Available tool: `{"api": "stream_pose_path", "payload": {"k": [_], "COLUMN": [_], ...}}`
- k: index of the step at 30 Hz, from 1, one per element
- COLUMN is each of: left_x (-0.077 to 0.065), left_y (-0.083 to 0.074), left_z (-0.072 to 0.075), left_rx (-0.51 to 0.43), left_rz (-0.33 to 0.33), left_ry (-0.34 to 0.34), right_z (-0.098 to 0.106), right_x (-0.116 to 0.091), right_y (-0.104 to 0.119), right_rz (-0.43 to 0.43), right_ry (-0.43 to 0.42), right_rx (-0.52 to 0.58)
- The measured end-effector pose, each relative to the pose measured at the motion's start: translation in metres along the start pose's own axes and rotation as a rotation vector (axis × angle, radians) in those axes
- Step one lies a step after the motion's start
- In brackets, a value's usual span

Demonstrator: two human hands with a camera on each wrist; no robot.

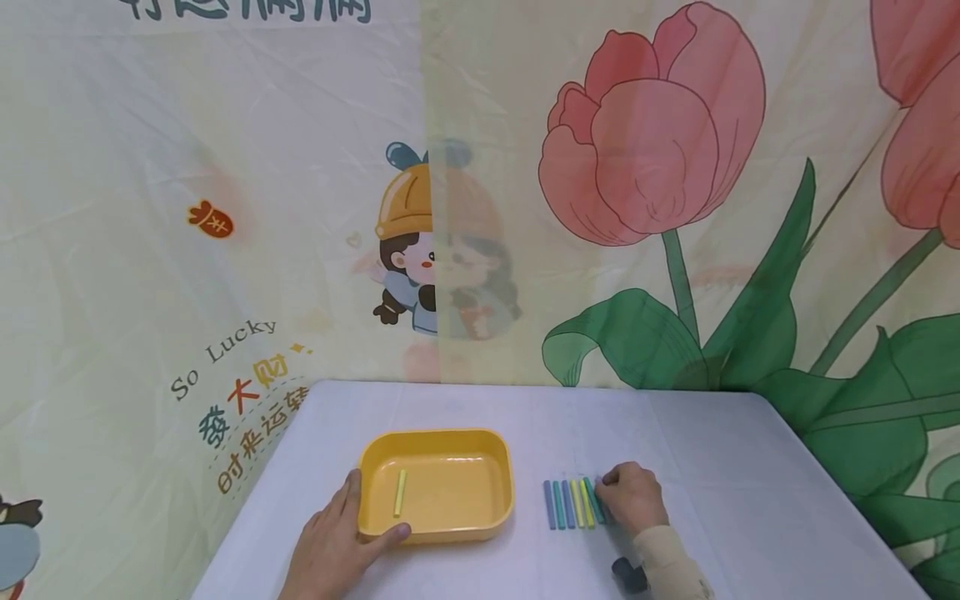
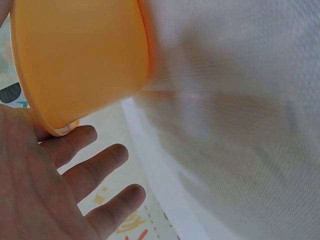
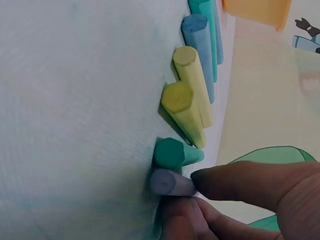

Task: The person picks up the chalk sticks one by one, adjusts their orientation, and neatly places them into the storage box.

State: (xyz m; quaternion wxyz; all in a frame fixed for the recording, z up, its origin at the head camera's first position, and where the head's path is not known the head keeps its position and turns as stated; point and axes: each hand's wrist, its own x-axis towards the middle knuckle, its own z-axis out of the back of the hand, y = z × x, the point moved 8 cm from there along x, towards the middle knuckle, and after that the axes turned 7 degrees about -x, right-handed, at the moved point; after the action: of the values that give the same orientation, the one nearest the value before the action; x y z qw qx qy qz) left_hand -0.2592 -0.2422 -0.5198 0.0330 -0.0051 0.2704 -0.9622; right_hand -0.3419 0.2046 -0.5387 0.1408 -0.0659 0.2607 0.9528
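A yellow tray [image 1: 501, 467] sits on the white table [image 1: 712, 450] with one yellow chalk stick [image 1: 400, 492] lying inside it. My left hand [image 1: 351, 517] rests against the tray's front left corner, thumb across the rim; in the left wrist view its fingers [image 2: 95, 170] are straight and spread beside the tray [image 2: 80, 55]. To the tray's right lies a row of chalk sticks [image 1: 570, 502] in blue, teal and yellow. My right hand [image 1: 611, 483] is at the row's right end. There it [image 3: 192, 192] pinches a pale lavender stick [image 3: 167, 182] lying beside a teal stick [image 3: 175, 152].
Printed fabric with tulips and cartoon figures hangs behind and along both sides of the table. A black camera mount [image 1: 628, 573] sits on my right wrist. Bare tabletop stretches to the right of the chalk row and behind the tray.
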Motion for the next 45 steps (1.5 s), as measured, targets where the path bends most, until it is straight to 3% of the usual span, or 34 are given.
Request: {"api": "stream_pose_path", "payload": {"k": [9,18,30,37,45], "left_x": [-0.001,-0.001,-0.001,-0.001,-0.001], "left_y": [-0.003,-0.001,-0.003,-0.002,-0.001], "left_z": [0.0,0.002,0.003,0.005,0.002], "left_rx": [0.0,0.005,0.005,-0.006,0.008], "left_rz": [-0.005,-0.006,-0.005,-0.039,-0.024], "left_ry": [0.003,-0.005,-0.006,-0.034,-0.02], "right_z": [0.0,0.008,0.008,0.004,-0.003], "right_x": [0.0,-0.009,-0.012,-0.017,-0.027], "right_y": [0.003,0.021,0.035,0.048,0.071], "right_rz": [-0.041,0.027,0.044,0.062,0.064], "right_ry": [0.002,-0.061,-0.087,-0.046,0.01], "right_rx": [0.035,0.085,0.138,0.24,0.292]}}
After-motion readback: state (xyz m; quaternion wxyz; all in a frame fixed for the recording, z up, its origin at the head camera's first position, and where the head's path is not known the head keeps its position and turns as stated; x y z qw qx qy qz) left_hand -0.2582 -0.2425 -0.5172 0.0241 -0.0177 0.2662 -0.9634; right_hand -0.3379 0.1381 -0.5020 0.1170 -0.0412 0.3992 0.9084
